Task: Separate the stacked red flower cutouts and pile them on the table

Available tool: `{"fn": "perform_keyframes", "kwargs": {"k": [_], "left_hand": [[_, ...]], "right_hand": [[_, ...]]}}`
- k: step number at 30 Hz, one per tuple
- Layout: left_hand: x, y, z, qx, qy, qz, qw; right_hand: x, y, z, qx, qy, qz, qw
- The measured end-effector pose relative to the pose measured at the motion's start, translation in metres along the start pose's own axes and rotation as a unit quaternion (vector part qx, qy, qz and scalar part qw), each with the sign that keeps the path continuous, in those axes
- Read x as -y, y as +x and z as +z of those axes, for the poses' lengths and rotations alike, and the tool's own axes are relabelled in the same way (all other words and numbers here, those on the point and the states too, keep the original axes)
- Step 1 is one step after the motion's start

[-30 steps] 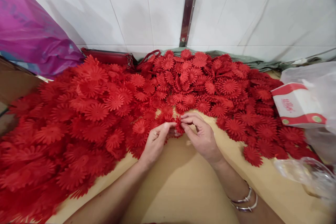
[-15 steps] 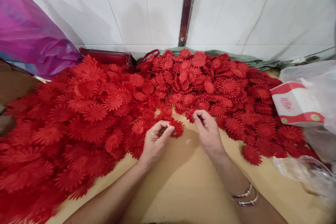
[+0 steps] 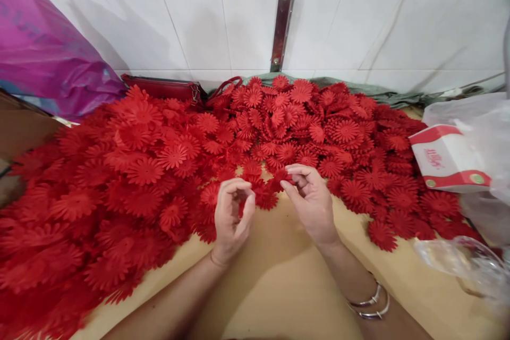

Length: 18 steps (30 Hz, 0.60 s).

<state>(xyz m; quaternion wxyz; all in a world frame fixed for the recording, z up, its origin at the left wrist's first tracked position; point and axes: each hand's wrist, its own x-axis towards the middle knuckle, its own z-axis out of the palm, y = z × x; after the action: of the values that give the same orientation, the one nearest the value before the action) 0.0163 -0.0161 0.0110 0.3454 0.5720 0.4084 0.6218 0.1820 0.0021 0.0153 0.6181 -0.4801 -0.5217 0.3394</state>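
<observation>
My left hand (image 3: 234,218) is curled just above the table, thumb and forefinger slightly apart and nothing visible between them. Loose red flower-shaped pieces (image 3: 266,194) with many narrow petals lie just beyond its fingertips. To the right, my right hand (image 3: 313,204) has its thumb and forefinger parted around the edge of another red flower piece (image 3: 282,176); no firm pinch on it shows. Behind both hands and far to the left rises a large heap of the same red flowers (image 3: 143,170). Its right part (image 3: 346,133) has pieces lying in tight overlapping rows.
A tan tabletop (image 3: 274,287) shows between my forearms. Against the tiled wall lies a red purse (image 3: 163,87); a metal bracket (image 3: 282,26) is fixed above. At right are a white-and-red box (image 3: 448,156) and clear plastic (image 3: 466,260). A purple bag (image 3: 51,48) stands left.
My left hand has drawn back slightly to the left and let go of the flower it pinched. My right hand has shifted a little left, its fingers parting at the flower there.
</observation>
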Motion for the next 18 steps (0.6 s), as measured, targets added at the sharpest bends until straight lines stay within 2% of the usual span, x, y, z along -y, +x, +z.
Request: {"fn": "perform_keyframes", "kwargs": {"k": [3,5,6,9,12,15,18], "left_hand": [[-0.004,-0.003,0.0,0.126,-0.07,-0.105,0.984],[-0.006,-0.001,0.001,0.172,-0.095,-0.16,0.967],[-0.006,0.001,0.002,0.178,-0.104,-0.177,0.963],[-0.002,0.006,0.001,0.144,-0.113,-0.212,0.96],[0.005,0.008,0.001,0.092,-0.118,-0.255,0.955],[0.007,0.009,0.002,0.066,-0.141,-0.28,0.947],[0.004,0.01,0.004,0.067,-0.155,-0.28,0.945]], "right_hand": [[0.004,-0.004,0.0,-0.027,-0.07,-0.093,0.993],[0.006,-0.007,-0.001,-0.002,-0.158,-0.188,0.969],[0.007,-0.008,-0.002,0.024,-0.197,-0.231,0.953],[0.01,-0.012,-0.003,0.111,-0.251,-0.305,0.912],[0.013,-0.014,-0.003,0.16,-0.241,-0.333,0.898],[0.015,-0.013,-0.003,0.127,-0.236,-0.335,0.903],[0.014,-0.011,-0.002,0.088,-0.26,-0.305,0.912]]}}
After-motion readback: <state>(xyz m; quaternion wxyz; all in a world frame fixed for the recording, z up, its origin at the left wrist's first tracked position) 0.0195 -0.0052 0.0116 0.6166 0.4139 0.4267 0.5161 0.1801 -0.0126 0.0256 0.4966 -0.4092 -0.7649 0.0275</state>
